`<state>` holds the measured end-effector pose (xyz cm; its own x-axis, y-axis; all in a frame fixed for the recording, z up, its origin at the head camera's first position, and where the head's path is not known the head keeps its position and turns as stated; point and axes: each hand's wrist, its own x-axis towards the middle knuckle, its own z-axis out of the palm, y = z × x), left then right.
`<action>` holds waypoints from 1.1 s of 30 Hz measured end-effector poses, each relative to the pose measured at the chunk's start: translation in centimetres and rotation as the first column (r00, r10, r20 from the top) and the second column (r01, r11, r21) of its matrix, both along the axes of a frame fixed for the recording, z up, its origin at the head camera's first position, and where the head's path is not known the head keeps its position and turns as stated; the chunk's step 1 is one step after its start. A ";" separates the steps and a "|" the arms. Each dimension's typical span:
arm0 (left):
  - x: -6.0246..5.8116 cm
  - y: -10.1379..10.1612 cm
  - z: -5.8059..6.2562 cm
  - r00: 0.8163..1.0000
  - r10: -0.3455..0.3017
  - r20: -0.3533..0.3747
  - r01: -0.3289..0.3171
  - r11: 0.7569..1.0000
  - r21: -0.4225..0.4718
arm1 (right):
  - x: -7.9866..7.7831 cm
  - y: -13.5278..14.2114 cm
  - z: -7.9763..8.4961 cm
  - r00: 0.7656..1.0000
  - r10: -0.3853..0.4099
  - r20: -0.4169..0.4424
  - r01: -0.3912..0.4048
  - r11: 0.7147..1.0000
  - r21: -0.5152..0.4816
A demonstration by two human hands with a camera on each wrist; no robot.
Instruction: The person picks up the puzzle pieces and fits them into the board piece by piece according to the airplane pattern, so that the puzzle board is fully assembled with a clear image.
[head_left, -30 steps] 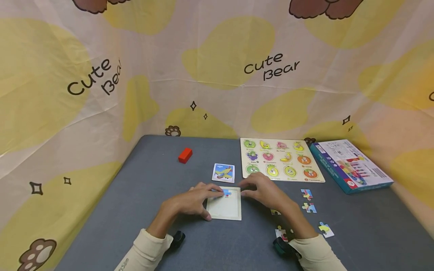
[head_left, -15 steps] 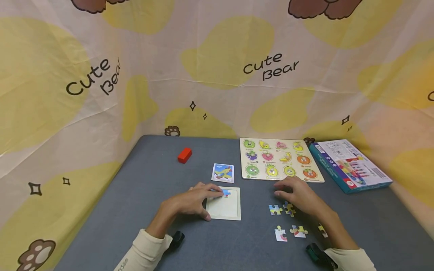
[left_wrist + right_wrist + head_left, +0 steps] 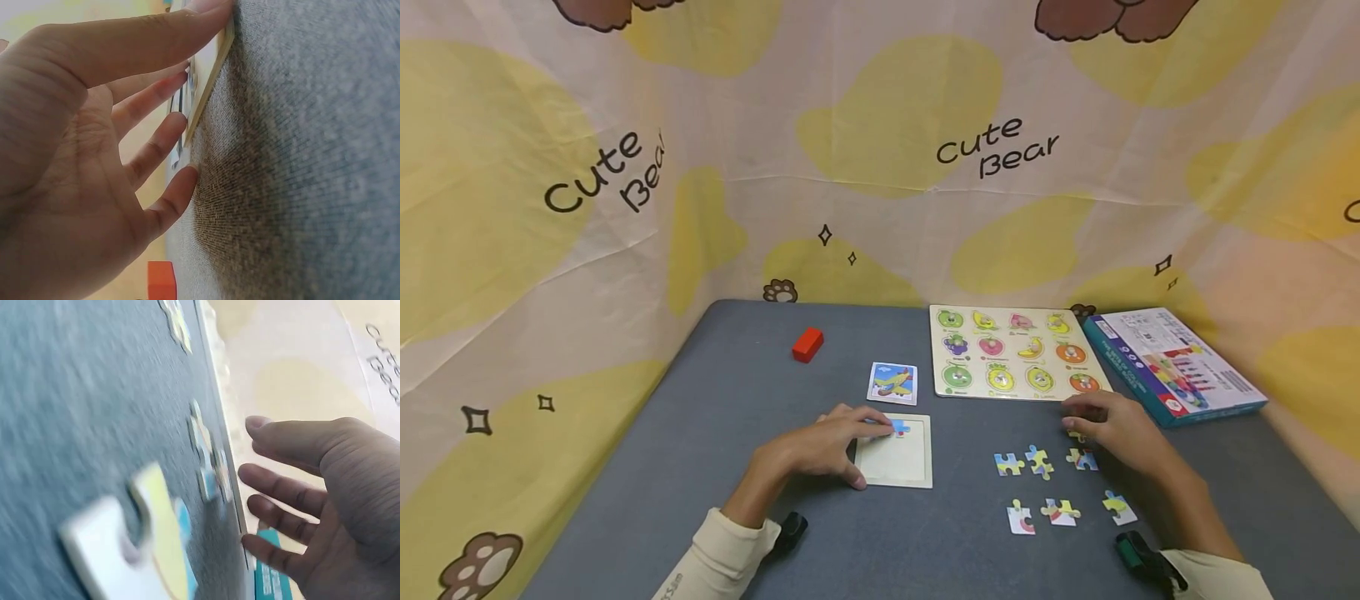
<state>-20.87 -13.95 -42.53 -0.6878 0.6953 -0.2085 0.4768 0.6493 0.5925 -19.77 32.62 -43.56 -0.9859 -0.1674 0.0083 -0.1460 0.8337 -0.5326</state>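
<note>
My left hand rests at the left side of a square cream puzzle tray, fingers extended. Its thumb touches the tray's edge, and the index fingertip reaches a blue puzzle piece in the tray's upper part. Over on the right, my right hand hovers with loosely bent fingers and nothing between them. Just under its fingertips a puzzle piece is partly hidden. Close by lie several more loose pieces, among them a blue-and-yellow one and a white-and-yellow one.
Behind the tray lies a picture card with a yellow plane. A red block sits at the back left. Along the back right are a fruit board and a teal box, before a printed cloth backdrop.
My right hand has moved from the tray's right edge across to the loose pieces on the right, uncovering several of them. My left hand has stayed at the tray.
</note>
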 end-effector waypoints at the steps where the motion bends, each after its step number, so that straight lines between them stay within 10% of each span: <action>1: 0.0 0.0 0.0 1.000 -0.002 -0.002 0.002 1.000 0.001 | 0.0 0.3 0.0 1.000 -0.007 0.007 0.007 1.000 0.003; 33: -0.3 0.0 -0.3 1.000 0.005 0.026 -0.006 1.000 0.003 | 0.2 2.9 -0.7 0.997 0.078 0.016 -0.078 0.997 0.005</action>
